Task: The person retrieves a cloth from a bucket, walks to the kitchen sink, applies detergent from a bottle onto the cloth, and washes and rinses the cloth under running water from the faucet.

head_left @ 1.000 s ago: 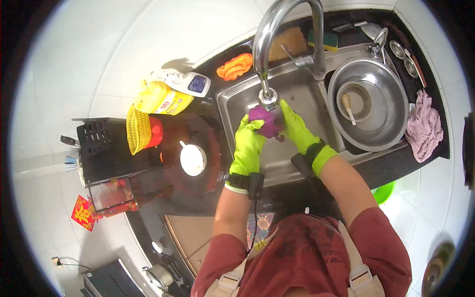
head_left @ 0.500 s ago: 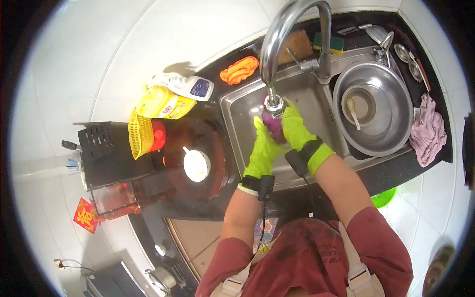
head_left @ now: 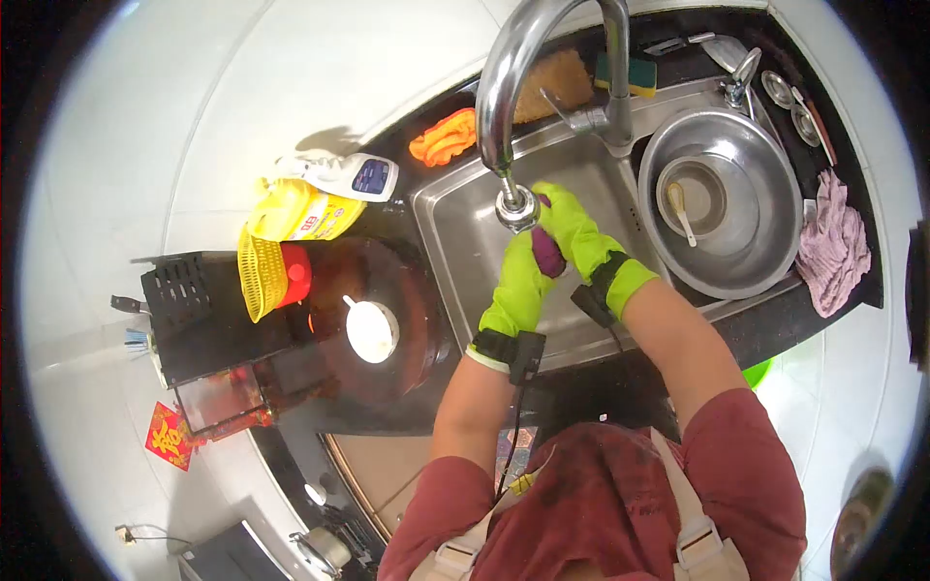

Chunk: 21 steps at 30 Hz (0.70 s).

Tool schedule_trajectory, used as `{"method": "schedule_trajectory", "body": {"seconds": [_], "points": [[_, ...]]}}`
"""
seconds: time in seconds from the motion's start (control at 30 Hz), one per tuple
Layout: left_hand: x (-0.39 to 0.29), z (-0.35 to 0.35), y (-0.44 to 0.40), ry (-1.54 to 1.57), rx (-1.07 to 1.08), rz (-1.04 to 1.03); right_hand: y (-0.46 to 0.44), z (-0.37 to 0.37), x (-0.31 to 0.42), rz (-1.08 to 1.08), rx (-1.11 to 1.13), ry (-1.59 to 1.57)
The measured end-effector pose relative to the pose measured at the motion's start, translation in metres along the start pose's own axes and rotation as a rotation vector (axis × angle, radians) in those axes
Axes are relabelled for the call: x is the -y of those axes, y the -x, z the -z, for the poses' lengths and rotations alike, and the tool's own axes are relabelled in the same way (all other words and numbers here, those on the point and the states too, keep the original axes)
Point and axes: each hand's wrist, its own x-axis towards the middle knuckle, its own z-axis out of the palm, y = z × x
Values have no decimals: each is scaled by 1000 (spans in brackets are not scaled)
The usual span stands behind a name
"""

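Observation:
Both hands wear yellow-green rubber gloves and meet over the sink (head_left: 475,252). A bunched purple cloth (head_left: 548,254) is squeezed between them. My left hand (head_left: 521,276) has its fingers closed on the cloth's lower left side. My right hand (head_left: 572,228) grips it from the upper right, and a bit of purple shows by its fingertips. Just above the hands is the faucet's spray head (head_left: 517,208), which hides part of the left fingertips.
A steel basin (head_left: 736,257) holding a small bowl and brush sits right, beside a pink cloth (head_left: 833,247). An orange cloth (head_left: 444,137) and sponge (head_left: 628,75) lie behind. Left are bottles (head_left: 315,213), a yellow basket (head_left: 260,276) and a white bowl (head_left: 371,331).
The purple cloth was spread more loosely under the spray head; now it is bunched tighter between my hands, with less of it showing. The view has shifted slightly.

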Motion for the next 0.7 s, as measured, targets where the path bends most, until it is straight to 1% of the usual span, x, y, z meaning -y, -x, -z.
{"method": "schedule_trajectory", "body": {"seconds": [0.03,0.07,0.1,0.17,0.2,0.23,0.3,0.33,0.4,0.43,0.5,0.53,0.57,0.6,0.63,0.67,0.7], "points": [[-10,-10,7,132,-14,74,3,-3,2,-36,-55,-225],[-22,-16,11,263,-23,144,3,-8,-7,-119,-117,-307],[-33,-15,10,262,-19,141,4,-8,-12,-114,-118,-308],[-51,-9,10,191,359,53,20,-9,-16,-549,-62,-840],[-59,-22,19,364,318,121,32,-19,-8,-146,-117,-758],[-64,-40,33,360,320,118,29,-24,-14,-142,-116,-762],[-69,-65,55,412,263,66,23,-38,-32,-522,-67,-1254],[-68,-62,53,409,260,64,23,-32,-12,-523,-65,-1258],[-63,-53,46,288,34,2,24,-17,25,-636,-77,-1387],[-60,-49,44,290,34,1,19,-21,16,-637,-75,-1385],[-50,-42,36,191,-95,101,2,-27,-4,-452,-48,-1072],[-39,-35,25,266,139,148,7,-25,13,-395,-232,-482],[-33,-19,10,271,140,150,13,-24,23,-397,-232,-477],[-25,-2,-11,342,387,147,18,-23,31,-253,-57,-321],[-24,-1,-17,412,633,142,28,-21,43,-113,117,-164],[-32,9,-16,31,393,-18,45,-18,56,92,-27,-108],[-32,0,-10,38,401,-20,42,-15,55,96,-28,-98]]}}
